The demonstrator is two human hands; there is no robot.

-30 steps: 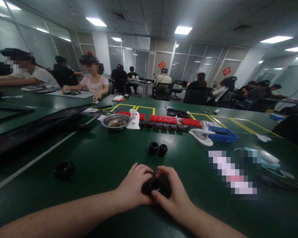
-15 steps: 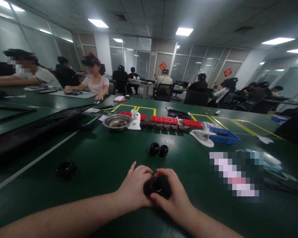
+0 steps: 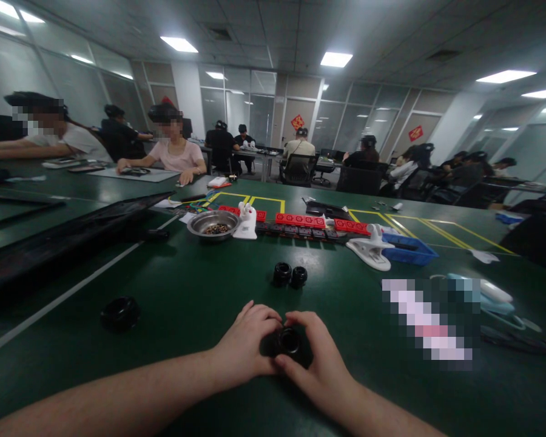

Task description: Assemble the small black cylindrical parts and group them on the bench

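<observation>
A glossy black ring-shaped part with a round hole in its top sits low in front of me, between both hands. My left hand curls round its left side, the fingertips partly hidden behind the part. On the other side, the thumb and fingers of my right hand bracket it in a wide grip. Just beyond my fingers, two similar black ring-shaped parts stand side by side on the green table. A larger black ring lies off to the left.
A metal bowl of small brass-coloured pieces stands ahead, beside a white clamp. Red blocks form a row, ending near another white clamp and a blue tray. A long black panel occupies the left. A person sits across.
My hands stay round the black part, with only slight finger movement. The part's hole has shifted a little to the right. The other things on the table have stayed put.
</observation>
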